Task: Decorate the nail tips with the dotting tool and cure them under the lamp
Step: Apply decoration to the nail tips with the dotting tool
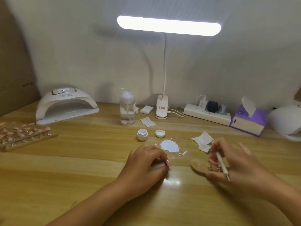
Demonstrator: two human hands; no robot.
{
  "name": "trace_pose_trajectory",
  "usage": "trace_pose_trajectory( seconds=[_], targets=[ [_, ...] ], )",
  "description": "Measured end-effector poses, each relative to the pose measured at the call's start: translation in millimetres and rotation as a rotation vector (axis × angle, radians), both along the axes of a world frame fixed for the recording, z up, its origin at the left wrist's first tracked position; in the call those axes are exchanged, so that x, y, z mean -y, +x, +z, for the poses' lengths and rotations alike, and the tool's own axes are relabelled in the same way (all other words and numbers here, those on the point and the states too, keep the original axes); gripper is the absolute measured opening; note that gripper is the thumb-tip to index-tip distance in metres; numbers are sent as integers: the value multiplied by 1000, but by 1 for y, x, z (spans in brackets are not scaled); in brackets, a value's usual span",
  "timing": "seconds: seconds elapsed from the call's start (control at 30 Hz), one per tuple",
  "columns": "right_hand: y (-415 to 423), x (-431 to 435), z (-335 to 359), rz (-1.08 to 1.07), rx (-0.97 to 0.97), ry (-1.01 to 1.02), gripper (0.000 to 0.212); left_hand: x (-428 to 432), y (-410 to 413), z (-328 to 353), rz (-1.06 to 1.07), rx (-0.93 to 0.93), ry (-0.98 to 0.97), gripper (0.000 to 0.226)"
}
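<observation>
Looked mid-dotting; your right hand (236, 165) pinched dotting tool (221, 163) over nail tip strip (197, 166); left hand (145, 162) curled, contents unclear; next move needed a reload from white paint blob (168, 145).

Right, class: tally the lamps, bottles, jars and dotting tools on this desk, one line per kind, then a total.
Curing lamps: 2, one at the left, one cut off at the right edge
Desk lamp: 1
Pump bottle: 1
Open jar: 1
Dotting tool: 1, held in the right hand
Total: 6
</observation>
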State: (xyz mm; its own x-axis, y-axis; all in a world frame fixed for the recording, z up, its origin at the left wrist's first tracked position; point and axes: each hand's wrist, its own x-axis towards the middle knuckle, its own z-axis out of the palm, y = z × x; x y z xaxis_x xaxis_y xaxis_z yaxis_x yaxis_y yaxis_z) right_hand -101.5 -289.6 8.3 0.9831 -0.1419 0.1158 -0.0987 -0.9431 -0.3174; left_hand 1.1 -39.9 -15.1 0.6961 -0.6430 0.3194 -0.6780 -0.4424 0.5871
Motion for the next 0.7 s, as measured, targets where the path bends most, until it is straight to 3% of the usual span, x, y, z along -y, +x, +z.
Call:
trace_pose_trajectory(
  seconds=[0.23,0.3,0.4,0.5,0.6,0.7],
  targets=[
    [8,12,6,-113,35,93,52,-3,4,-2,-49,118,36,16],
    [4,6,18,-97,190,128,53,-3,4,-1,-55,111,-1,14],
    [3,-17,37,18,457,448,39,0,5,-1,-54,84,-60,8],
    [18,-54,33,104,371,847,45,2,6,-1,-35,31,-78,9],
    [42,-75,9,-27,409,963,51,0,9,0,-42,-13,-79,8],
    [56,-73,-12,-136,478,1027,36,0,11,-2,-46,-61,-103,5]
  ],
)
